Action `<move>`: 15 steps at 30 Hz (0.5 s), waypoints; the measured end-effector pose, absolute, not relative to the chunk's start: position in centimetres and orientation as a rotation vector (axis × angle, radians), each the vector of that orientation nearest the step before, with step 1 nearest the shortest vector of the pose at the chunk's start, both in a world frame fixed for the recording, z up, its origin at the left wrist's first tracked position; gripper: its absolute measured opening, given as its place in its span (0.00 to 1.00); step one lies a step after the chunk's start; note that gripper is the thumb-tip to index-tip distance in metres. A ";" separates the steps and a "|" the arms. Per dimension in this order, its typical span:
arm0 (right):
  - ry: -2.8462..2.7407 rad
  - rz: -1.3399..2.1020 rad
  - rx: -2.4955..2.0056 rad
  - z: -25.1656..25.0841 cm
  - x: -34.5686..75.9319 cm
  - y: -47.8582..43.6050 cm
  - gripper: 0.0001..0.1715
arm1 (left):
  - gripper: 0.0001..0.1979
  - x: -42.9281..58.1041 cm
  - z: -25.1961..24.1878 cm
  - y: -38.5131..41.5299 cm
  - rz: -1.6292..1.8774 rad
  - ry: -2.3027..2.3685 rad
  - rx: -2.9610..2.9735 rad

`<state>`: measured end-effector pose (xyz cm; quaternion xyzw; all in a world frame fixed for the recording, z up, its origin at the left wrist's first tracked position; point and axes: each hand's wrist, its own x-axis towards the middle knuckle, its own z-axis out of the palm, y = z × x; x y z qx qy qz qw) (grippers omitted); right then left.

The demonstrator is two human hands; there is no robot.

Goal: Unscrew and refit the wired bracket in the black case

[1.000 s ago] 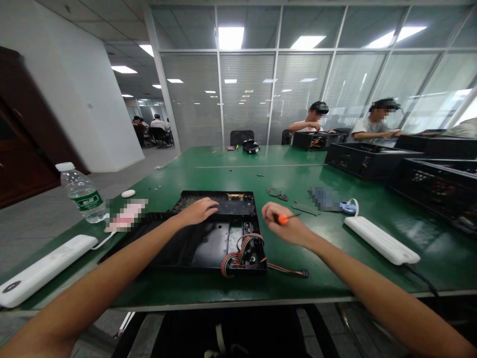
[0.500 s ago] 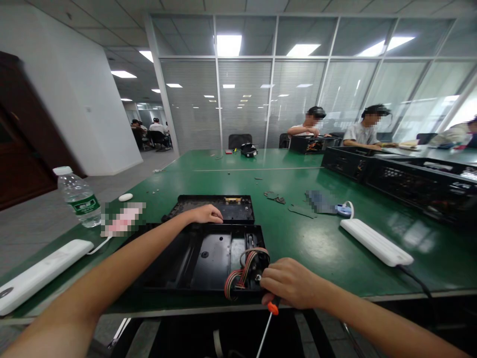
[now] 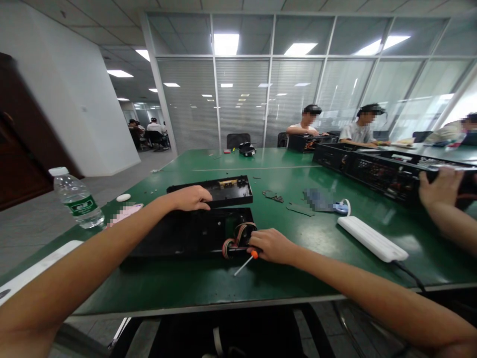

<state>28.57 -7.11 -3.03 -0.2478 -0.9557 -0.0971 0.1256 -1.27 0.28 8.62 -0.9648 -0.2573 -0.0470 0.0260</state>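
Note:
In the head view, a shallow black casing (image 3: 201,231) lies on the green table (image 3: 208,286), with a second shallow black casing part (image 3: 233,194) tilted just behind it. My left hand (image 3: 192,198) is closed over the near edge of the rear part, fingers curled. At the front casing's right end, my right hand (image 3: 274,244) holds a screwdriver (image 3: 244,264) with an orange collar, its shaft pointing left and towards me. The same hand touches the casing's corner beside a striped ribbon cable (image 3: 240,234). Its fingertips are partly hidden.
To the left are a water bottle (image 3: 79,201), a white power strip (image 3: 40,263) and a phone (image 3: 124,213). Another white power strip (image 3: 372,238) lies right. Black computer cases (image 3: 387,171) stand farther right, with another person's hand (image 3: 441,188) on them. Small metal pieces (image 3: 273,196) lie behind.
Both casing parts have shifted away from the table's front edge, and the rear one is now tilted. My hands moved with them. Another person's hand has appeared at the computer cases on the right.

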 end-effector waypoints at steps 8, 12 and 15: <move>-2.726 -0.385 -0.853 -4.1 28.7 1.5 0.18 | 0.08 -0.6 9.1 -10.1 0.009 -0.728 -2.952; -2.730 -0.447 -0.736 -3.8 32.4 2.4 0.28 | 0.09 -0.7 6.3 -12.7 0.011 -0.757 -2.988; -2.669 -0.454 -0.775 -3.5 35.1 3.0 0.26 | 0.08 -0.6 4.9 -13.5 0.024 -0.779 -2.979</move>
